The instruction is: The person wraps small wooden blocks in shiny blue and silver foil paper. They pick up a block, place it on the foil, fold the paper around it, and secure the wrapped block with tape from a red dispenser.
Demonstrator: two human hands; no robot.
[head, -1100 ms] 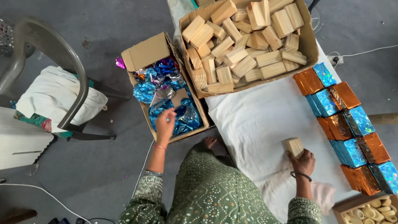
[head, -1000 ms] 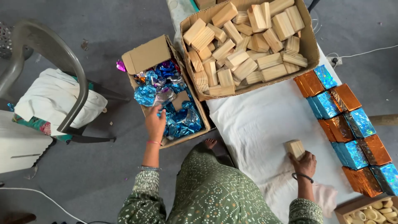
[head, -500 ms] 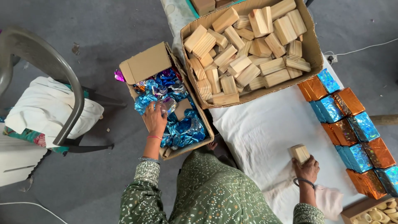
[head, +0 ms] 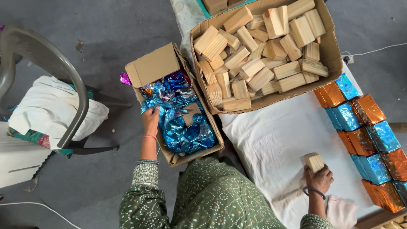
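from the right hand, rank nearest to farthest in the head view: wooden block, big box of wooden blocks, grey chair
1. wooden block: held in the right hand, on the white cloth.
2. big box of wooden blocks: up ahead, past the cloth.
3. grey chair: far off on the left side, beyond the foil box.

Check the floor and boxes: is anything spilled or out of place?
One crumpled pink foil scrap lies on the grey floor, outside the small cardboard box of blue foil sheets, by its open flap. Nothing else looks spilled or damaged.
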